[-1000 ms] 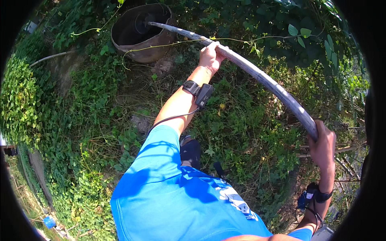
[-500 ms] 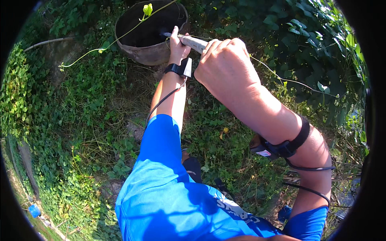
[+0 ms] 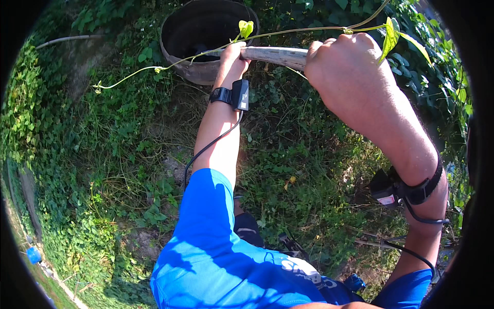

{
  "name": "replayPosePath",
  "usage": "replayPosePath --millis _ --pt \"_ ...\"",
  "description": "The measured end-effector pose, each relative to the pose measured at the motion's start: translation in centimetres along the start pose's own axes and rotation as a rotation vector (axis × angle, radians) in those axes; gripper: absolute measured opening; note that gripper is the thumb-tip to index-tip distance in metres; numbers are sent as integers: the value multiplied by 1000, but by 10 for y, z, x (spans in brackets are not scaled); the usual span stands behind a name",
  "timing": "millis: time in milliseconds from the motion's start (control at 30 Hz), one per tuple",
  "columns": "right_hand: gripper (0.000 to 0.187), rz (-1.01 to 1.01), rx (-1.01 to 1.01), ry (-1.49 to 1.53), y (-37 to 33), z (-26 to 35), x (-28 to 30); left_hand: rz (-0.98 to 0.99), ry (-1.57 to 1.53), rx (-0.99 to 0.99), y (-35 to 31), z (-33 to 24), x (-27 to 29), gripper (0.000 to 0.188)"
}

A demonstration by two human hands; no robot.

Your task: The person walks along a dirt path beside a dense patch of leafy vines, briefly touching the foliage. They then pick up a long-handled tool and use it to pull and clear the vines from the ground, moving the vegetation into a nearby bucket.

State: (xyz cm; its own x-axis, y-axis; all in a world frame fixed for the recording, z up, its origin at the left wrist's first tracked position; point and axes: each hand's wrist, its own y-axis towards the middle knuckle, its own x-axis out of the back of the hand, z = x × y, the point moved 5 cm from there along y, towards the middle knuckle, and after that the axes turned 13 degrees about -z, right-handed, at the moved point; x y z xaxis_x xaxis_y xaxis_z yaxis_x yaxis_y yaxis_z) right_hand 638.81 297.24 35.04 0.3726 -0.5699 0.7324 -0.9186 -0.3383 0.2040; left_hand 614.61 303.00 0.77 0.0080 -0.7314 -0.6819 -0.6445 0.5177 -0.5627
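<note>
My right hand (image 3: 343,67) is closed around the thick end of a pale, weathered pole (image 3: 278,55) that looks wooden. The pole runs nearly level to my left hand (image 3: 234,61), which is wrapped round its narrower part. Beyond the left hand, its thin far end points over the rim of a large round dark tub (image 3: 197,72). What is down inside the tub is too dark to make out. A thin green vine (image 3: 303,31) with a few young leaves crosses in front of the pole and passes over the top of my right hand.
Dense leafy plants (image 3: 67,170) grow on the left, with more foliage at the right. Low weeds cover the ground around my feet. A pale curved pipe or stick (image 3: 69,39) lies at the far left, and a small blue object (image 3: 34,255) sits at the lower left.
My right hand has moved right and slightly up, bringing the pole nearer level. My left hand keeps its hold. The vine now lies across the pole and right hand, and the tub appears farther right.
</note>
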Motion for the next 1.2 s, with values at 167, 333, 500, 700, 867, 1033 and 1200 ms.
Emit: replayPosePath --millis 167,333,500,700,867,1033,1200 --pt "31 223 -459 232 -55 -70 -24 -202 278 -41 -18 43 -42 13" --pt "32 677 -891 602 -135 -98 -65 -308 390 16 -36 107 -57 18" --pt "29 723 -1090 763 -204 -60 -87 -248 424 24 -19 153 -28 21" --pt "22 613 -1400 1103 -259 52 -76 -466 393 -61 41 162 56 17" --pt "30 619 -1533 1170 -301 131 -21 -475 489 -13 78 146 99 25" --pt "30 873 -1670 1050 -358 163 61 -424 548 22 60 148 108 22" --pt "28 1169 -1682 942 -396 178 112 -425 555 4 17 166 115 25"
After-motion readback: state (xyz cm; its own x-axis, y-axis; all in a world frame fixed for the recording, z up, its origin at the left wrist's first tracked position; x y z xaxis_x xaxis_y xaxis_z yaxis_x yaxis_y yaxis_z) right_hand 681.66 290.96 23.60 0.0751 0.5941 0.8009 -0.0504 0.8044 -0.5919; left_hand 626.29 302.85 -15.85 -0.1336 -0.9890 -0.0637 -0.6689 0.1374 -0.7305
